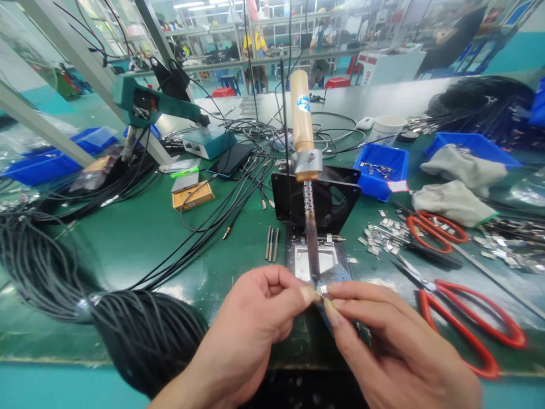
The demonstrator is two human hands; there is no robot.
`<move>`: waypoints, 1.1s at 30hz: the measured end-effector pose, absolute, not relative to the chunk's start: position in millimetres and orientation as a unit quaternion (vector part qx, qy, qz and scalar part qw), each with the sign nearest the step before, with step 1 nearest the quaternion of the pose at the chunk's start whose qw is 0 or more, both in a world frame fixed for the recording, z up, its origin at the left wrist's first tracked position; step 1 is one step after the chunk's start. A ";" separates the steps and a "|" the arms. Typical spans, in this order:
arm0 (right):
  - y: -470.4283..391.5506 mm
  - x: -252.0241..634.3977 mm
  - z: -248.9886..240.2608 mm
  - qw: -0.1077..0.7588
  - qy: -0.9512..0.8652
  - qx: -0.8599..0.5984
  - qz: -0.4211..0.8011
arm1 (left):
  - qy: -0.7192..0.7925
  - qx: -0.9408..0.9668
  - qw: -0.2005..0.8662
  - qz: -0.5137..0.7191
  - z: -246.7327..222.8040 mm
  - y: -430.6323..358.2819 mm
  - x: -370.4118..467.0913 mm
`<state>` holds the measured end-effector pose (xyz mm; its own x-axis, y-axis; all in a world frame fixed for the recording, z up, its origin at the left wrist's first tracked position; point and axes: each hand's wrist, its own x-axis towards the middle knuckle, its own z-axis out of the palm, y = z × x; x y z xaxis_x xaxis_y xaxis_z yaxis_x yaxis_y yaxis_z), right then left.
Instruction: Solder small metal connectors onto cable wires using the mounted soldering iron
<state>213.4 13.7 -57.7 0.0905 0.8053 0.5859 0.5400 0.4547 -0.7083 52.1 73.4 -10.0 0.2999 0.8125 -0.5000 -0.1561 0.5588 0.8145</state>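
Note:
A soldering iron (pixel 313 244) with a wooden handle (pixel 301 113) hangs in a clamp, tip pointing down. Right at its tip my two hands meet. My right hand (pixel 383 335) pinches a small silvery metal connector (pixel 322 289) between thumb and fingertips. Beside it my left hand (pixel 259 324) is closed, thumb against forefinger; what it holds is too small and hidden to name. Under the tip are a metal tray (pixel 303 264) and a bluish speckled piece (pixel 334 274), partly covered by my fingers. Behind the iron stands a black fan (pixel 336 196).
Red-handled scissors (pixel 434 287) and another red-handled tool (pixel 430 230) lie at the right, near loose metal connectors (pixel 383 236). A blue bin (pixel 383 165) and gloves (pixel 453 201) sit behind. A thick black cable bundle (pixel 140 324) fills the left front.

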 end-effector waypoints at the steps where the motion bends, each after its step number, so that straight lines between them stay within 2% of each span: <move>1: 13.6 213.3 -57.5 0.538 -0.662 -0.507 0.125 | 0.492 0.334 0.733 0.330 -10.1 73.5 51.9; 19: 10.0 209.1 -56.8 0.561 -0.645 -0.504 0.124 | 0.453 0.280 0.786 0.313 -18.4 74.2 48.0; 33: 6.1 204.8 -63.0 0.578 -0.621 -0.496 0.182 | 0.492 0.321 0.739 0.329 -16.7 68.5 45.4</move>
